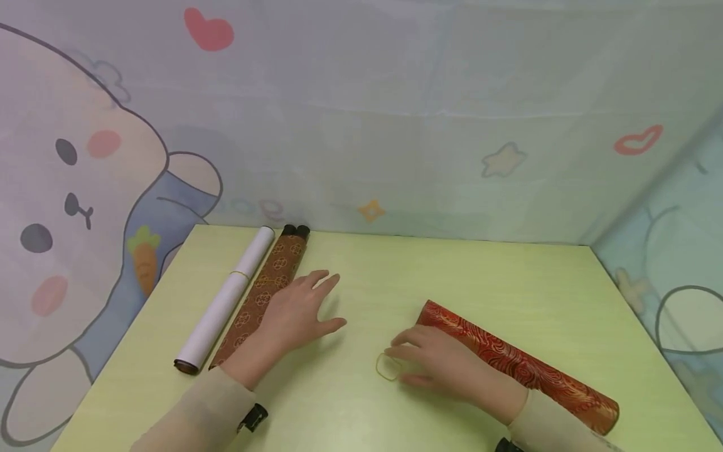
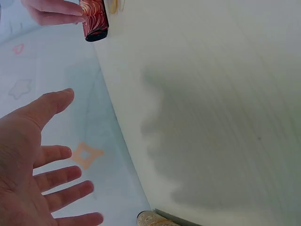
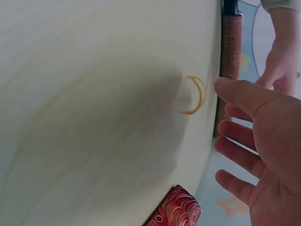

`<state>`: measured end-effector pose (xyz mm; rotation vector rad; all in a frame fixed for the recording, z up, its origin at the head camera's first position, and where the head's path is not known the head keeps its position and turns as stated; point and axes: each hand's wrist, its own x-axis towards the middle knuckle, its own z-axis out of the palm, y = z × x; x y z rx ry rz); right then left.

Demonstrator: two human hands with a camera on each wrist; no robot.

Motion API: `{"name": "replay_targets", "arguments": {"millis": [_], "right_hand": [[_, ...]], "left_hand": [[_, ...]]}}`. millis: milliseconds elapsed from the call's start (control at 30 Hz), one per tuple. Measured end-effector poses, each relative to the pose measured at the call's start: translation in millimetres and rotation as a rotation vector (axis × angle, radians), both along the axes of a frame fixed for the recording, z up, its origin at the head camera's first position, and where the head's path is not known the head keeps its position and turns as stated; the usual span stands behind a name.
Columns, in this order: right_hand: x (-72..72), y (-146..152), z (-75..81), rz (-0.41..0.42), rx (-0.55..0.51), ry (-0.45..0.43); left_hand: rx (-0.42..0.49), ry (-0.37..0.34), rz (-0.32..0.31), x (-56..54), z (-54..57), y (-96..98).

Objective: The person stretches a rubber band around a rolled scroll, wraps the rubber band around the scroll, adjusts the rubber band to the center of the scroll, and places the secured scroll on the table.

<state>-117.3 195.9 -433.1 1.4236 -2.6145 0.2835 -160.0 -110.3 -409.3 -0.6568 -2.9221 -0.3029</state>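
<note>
A thin yellow rubber band [image 1: 386, 378] lies as a loop on the table, close by the fingertips of my right hand [image 1: 446, 364]. In the right wrist view that hand [image 3: 273, 141] has its fingers spread and a gap shows between it and the band [image 3: 202, 94]. Behind the right hand, a red and gold patterned roll [image 1: 525, 364] lies slantwise; the forearm partly covers it. My left hand [image 1: 294, 314] hovers with loose fingers beside a brown patterned double roll [image 1: 277, 257], which it partly hides. The left wrist view shows the left palm [image 2: 23, 174] holding nothing.
A white rolled sheet [image 1: 226, 301], with a yellow band around its middle, lies left of the brown roll. The pale yellow table [image 1: 361, 263] ends at a printed cloth backdrop [image 1: 361, 125] at the back.
</note>
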Motion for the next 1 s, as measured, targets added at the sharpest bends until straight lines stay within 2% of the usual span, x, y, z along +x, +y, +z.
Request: {"name": "replay_targets", "arguments": {"millis": [133, 433, 700, 867, 1000], "right_hand": [[0.0, 0, -6.8, 0.037, 0.022, 0.055], [-1.8, 1, -22.8, 0.120, -0.036, 0.166], [-1.8, -1, -26.2, 0.124, 0.016, 0.241], [-3.2, -4, -28.2, 0.152, 0.035, 0.329], [-4.1, -5, -30.6, 0.151, 0.041, 0.338]], "left_hand": [[-0.038, 0.021, -0.021, -1.8, -2.7, 4.3], [-0.113, 0.093, 0.012, -4.5, -16.3, 15.9], [-0.118, 0.060, 0.047, -1.2, -25.7, 21.8], [-0.109, 0.048, 0.054, 1.1, -29.2, 22.6], [-0.112, 0.058, 0.051, 2.6, -32.1, 23.0]]}}
